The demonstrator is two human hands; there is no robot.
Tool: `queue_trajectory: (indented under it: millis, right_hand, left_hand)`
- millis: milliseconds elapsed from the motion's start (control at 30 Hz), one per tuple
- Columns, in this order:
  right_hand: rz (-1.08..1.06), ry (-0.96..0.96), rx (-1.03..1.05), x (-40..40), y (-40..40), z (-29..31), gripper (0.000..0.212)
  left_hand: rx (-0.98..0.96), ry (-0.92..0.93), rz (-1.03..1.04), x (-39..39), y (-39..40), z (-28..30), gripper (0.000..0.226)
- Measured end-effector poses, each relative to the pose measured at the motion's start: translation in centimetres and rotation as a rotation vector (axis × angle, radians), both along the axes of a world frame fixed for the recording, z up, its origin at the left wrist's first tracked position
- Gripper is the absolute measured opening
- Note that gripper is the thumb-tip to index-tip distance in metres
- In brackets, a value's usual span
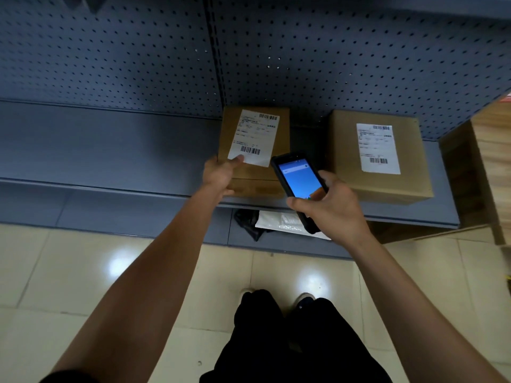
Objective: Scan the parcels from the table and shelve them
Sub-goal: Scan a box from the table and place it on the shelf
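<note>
A small brown cardboard parcel (260,172) with a white barcode label rests on the grey metal shelf (110,150). My left hand (219,175) grips its near left corner, thumb on the label. My right hand (329,205) holds a black handheld scanner (298,179), whose blue screen is lit, just right of that parcel. A larger labelled cardboard box (378,158) stands on the same shelf further right.
A perforated grey back panel (138,51) rises behind the shelf. On the lower shelf lie a black bag (247,222) and a white padded envelope (279,222). A wooden unit (486,161) stands to the right. Cream floor tiles and my feet are below.
</note>
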State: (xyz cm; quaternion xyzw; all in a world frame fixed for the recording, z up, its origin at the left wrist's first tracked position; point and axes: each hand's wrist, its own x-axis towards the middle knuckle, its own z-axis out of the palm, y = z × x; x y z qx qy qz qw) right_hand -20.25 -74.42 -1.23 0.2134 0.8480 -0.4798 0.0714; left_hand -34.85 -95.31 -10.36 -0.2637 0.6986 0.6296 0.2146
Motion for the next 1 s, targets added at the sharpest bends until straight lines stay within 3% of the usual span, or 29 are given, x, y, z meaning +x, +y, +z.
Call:
queue_trajectory:
  millis: [133, 267, 400, 500, 600, 767, 900, 1000]
  right_hand:
    - [-0.039, 0.04, 0.014, -1.0, -0.9, -0.8, 0.063]
    - [-0.064, 0.07, 0.048, -1.6, -1.3, -1.4, 0.055]
    - [-0.085, 0.095, 0.063, -1.7, -1.5, -1.7, 0.061]
    - [-0.098, 0.082, 0.079, -1.6, -1.8, -1.4, 0.087]
    - [-0.107, 0.086, 0.1, -1.2, -2.2, -0.7, 0.085]
    - [-0.125, 0.065, 0.08, 0.0, -2.6, 0.9, 0.07]
    - [-0.148, 0.059, 0.082, 1.7, -2.8, 3.0, 0.086]
    - [-0.167, 0.044, 0.08, 3.3, -2.5, 4.8, 0.068]
  left_hand:
    - [-0.016, 0.078, -0.002, -1.7, 0.1, -0.4, 0.063]
    - [-0.012, 0.167, 0.023, -3.1, 0.2, -1.0, 0.059]
    - [0.021, 0.228, 0.062, -4.1, 0.0, -1.8, 0.058]
    - [0.006, 0.252, 0.06, -4.1, -0.2, -1.9, 0.054]
    - [-0.026, 0.306, 0.036, -3.6, -0.5, -1.6, 0.055]
    - [-0.211, 0.355, -0.095, -2.1, -1.4, 1.0, 0.058]
    - [-0.415, 0.506, -0.177, 0.6, -1.9, 4.1, 0.049]
    - [-0.496, 0.558, -0.284, 2.5, -1.5, 6.3, 0.042]
